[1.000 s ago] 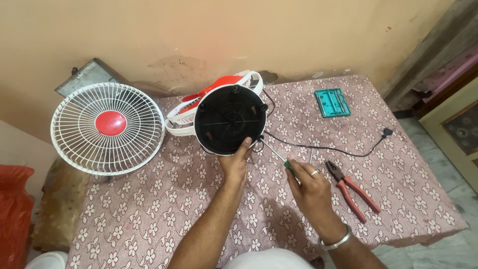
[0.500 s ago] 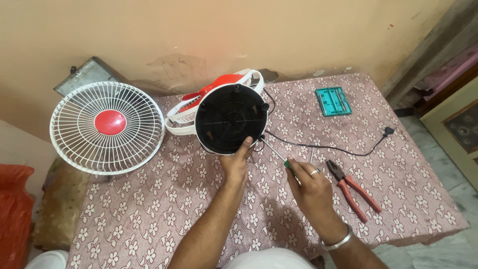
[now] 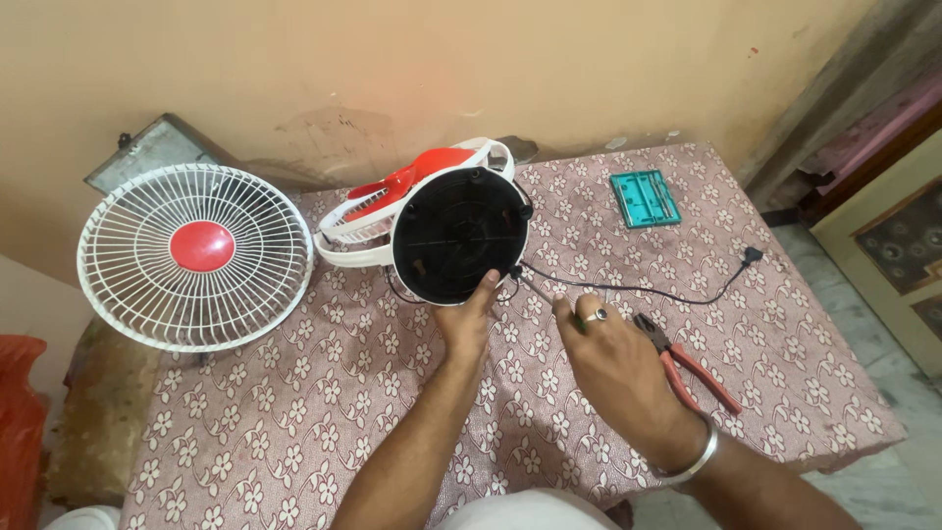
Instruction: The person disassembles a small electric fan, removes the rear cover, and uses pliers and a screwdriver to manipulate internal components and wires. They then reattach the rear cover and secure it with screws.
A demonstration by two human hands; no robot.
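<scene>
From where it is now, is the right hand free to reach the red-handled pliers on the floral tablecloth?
Probably yes: the red-handled pliers lie just beside the right hand, nothing between them, but that hand grips a screwdriver and would need to set it down.

Matt black plastic on the fan base [image 3: 458,238] at centre frame, glossy red blades [image 3: 417,174] behind it. Upper left, the wire grille [image 3: 195,257] looks white-coated metal, smooth red cap. Soft printed cloth covers the table [image 3: 324,393]. Right of centre, pliers [image 3: 687,361] show rubbery red grips.
</scene>
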